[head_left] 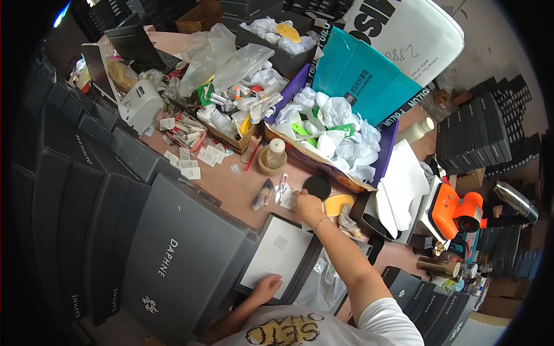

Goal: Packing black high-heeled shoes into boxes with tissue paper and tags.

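My left hand lies with its fingers stretched out at the near edge of a white sheet. The sheet sits in a dark shallow shoe box in front of me. My right arm reaches forward over the table. My right hand is closed, fingertips down beside a small white label; what it pinches, if anything, is hidden. Just beyond it is a round black disc. A yellow sponge-like pad lies to its right.
A purple box of crumpled white paper stands ahead, its teal flap raised. Large dark shoe boxes crowd the left. A label printer, loose labels and a bottle lie further back. An orange device is at right.
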### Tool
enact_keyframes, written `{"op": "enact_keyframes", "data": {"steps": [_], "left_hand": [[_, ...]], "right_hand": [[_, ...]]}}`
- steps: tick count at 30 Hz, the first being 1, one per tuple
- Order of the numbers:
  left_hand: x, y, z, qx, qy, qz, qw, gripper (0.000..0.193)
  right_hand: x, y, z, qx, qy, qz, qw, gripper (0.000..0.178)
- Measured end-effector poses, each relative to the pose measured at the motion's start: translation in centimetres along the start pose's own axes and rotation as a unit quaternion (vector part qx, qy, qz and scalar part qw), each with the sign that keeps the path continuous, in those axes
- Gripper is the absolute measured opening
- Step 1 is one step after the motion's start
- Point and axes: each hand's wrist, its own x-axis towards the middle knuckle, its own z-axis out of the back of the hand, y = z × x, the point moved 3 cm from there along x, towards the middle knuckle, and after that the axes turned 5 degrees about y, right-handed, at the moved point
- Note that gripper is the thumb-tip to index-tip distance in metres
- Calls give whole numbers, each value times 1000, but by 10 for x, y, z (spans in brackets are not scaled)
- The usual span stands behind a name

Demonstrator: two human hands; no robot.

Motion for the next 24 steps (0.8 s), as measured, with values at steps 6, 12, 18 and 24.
{"op": "enact_keyframes", "data": {"steps": [6, 12, 18, 24], "left_hand": [[-9, -15, 5, 26, -14, -11, 1000, 32], [-23, -9, 12, 51, -22, -6, 998, 28], [-27, -32, 11, 113, -11, -50, 992, 29], [-25, -62, -9, 103, -15, -121, 987, 35]], "right_hand": [[2, 7, -7, -35, -40, 4, 999, 15], [-7, -16, 0, 81, -90, 43, 992, 16], [-82, -21, 58, 341, -145, 16, 929, 14], [-219, -29, 45, 338, -121, -53, 932, 25]]}}
